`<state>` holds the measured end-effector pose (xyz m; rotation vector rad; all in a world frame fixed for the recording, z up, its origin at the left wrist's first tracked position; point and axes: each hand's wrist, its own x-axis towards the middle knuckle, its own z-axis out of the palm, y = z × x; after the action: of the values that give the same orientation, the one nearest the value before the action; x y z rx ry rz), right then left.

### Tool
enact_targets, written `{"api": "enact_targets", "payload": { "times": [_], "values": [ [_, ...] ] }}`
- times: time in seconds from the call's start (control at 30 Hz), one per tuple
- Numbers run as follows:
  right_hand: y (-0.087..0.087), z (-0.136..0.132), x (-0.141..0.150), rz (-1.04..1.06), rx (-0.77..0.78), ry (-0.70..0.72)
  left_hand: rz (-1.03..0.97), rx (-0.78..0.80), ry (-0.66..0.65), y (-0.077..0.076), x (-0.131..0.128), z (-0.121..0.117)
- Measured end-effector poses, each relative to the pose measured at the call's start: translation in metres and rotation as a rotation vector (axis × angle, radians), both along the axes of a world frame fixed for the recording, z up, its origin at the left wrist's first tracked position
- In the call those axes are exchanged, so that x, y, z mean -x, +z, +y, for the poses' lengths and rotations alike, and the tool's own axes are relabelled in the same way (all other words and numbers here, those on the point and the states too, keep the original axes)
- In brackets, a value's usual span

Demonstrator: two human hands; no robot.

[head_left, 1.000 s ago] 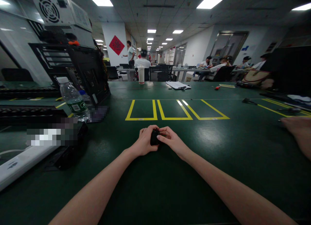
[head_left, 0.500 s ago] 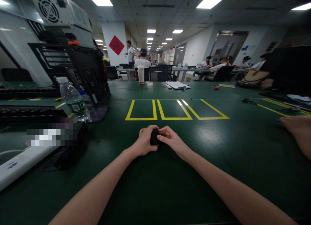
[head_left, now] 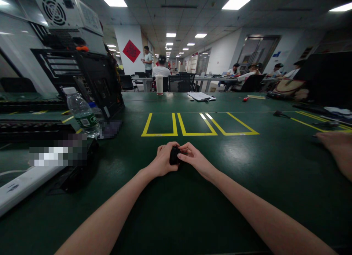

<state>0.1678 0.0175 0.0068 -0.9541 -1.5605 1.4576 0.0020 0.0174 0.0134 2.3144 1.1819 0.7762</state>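
Observation:
A small black object (head_left: 174, 156) with a rounded outline is held low over the green tabletop, and its exact kind cannot be made out. My left hand (head_left: 164, 160) wraps round its left side, fingers over the top and thumb beneath. From the other side, my right hand (head_left: 191, 154) is closed against it, thumb and fingertips at its right edge. The fingers hide much of the object. Both hands are just in front of the yellow tape outlines (head_left: 159, 135) on the table.
At left stand a clear bottle (head_left: 84, 113), a white power strip (head_left: 20, 187) and an open computer case (head_left: 100, 82). A white cup (head_left: 159, 85) and clipboard (head_left: 201, 96) are farther back. Another person's hand (head_left: 337, 148) rests at the right edge.
Both my hands and the black object hold nearly the same position. In the background, the standing person has shifted slightly and raised a forearm.

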Motion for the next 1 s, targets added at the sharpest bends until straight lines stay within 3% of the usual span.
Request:
{"api": "enact_targets", "payload": {
  "times": [0.6, 0.83, 1.0],
  "values": [
    [0.003, -0.003, -0.001, -0.030, 0.004, -0.007, 0.005, 0.037, -0.028, 0.007, 0.002, -0.004],
    [-0.005, 0.005, 0.001, -0.067, 0.007, -0.070, -0.017, -0.001, 0.017, -0.004, -0.001, 0.001],
    [-0.002, 0.003, 0.000, -0.033, -0.002, -0.001, -0.012, 0.018, 0.021, -0.001, 0.000, 0.000]
  ]
}}
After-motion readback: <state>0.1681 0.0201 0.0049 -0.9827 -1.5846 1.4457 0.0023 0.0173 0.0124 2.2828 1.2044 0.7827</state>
